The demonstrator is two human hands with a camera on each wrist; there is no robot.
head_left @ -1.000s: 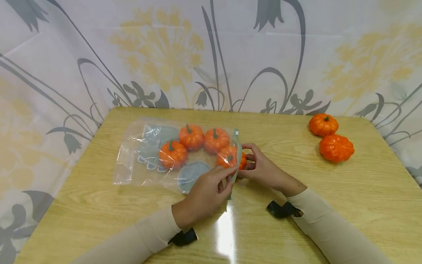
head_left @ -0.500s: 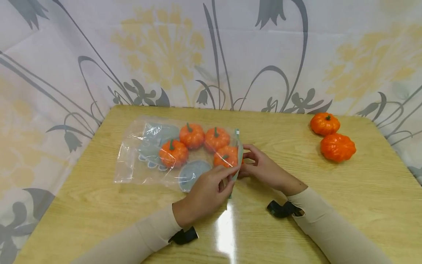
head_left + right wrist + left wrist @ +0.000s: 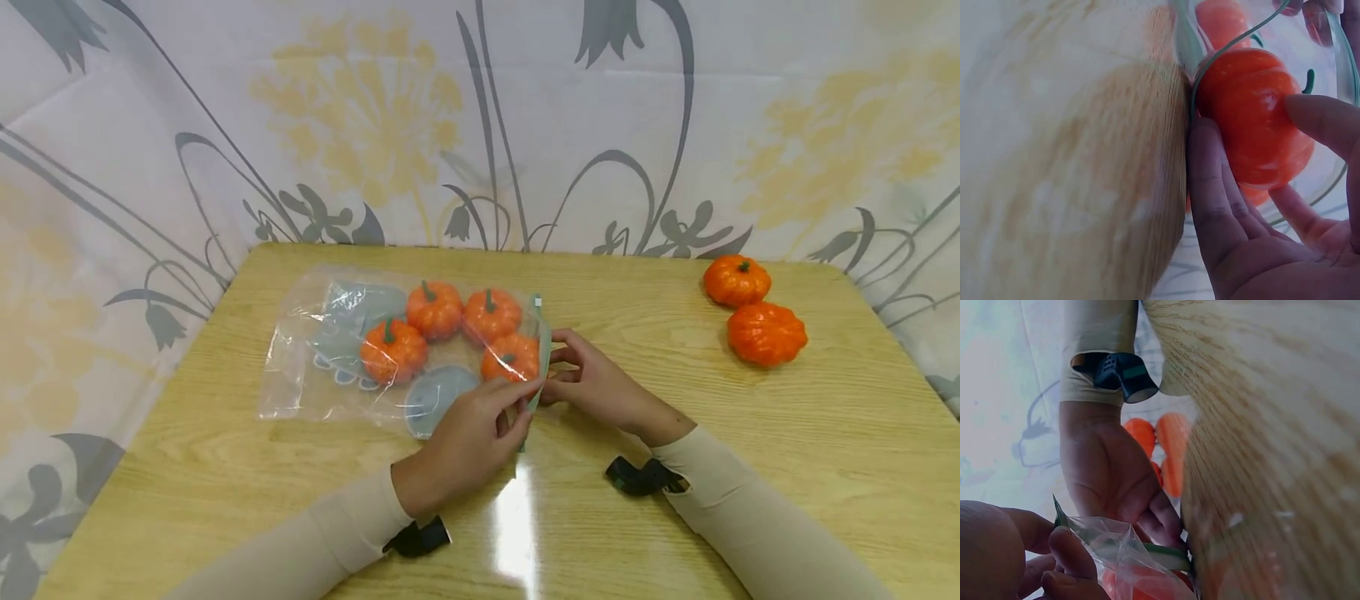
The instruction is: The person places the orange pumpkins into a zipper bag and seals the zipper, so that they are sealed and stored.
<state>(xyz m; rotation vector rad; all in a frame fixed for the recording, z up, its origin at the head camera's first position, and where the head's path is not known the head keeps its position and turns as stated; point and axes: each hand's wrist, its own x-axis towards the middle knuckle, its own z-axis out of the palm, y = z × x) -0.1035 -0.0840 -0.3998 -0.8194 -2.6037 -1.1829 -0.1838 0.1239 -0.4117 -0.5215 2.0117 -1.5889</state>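
A clear zip bag with a green zip strip and pale blue-grey printed shapes lies flat in the head view, its mouth to the right. Inside sit several small orange toy pumpkins with green stems. My left hand pinches the near side of the bag's mouth; in the left wrist view its fingers hold the edge by the green strip. At the mouth, my right hand has its fingertips on the rightmost pumpkin. In the right wrist view, thumb and fingers stand around this pumpkin.
Two more orange pumpkins, one at the back and a ridged one in front, sit touching or nearly so at the right of the wooden table. A flower-patterned cloth hangs behind the table's back edge.
The rightmost pumpkin has slid left through the bag's mouth and now lies inside the bag. My right fingers have followed it slightly; my left hand has kept its place.
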